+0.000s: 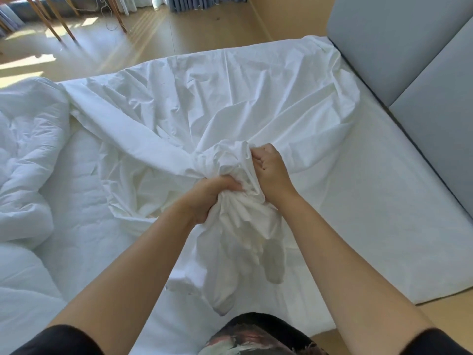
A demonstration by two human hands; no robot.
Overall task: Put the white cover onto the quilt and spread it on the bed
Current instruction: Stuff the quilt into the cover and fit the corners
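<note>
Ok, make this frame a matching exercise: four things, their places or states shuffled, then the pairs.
1. thin white fabric cover
2. puffy white quilt
3. grey padded headboard
4. pale wooden floor

A. heaped on the bed's left side
B. sunlit in patches, beyond the bed
C. gathered in the left hand and right hand
D. upright along the bed's right edge

Pairs: 1-C, 2-A, 3-D, 4-B

White cover (230, 98), white quilt (28, 139), grey headboard (399, 42), tan floor (158, 37), black sleeves (64, 342).
</note>
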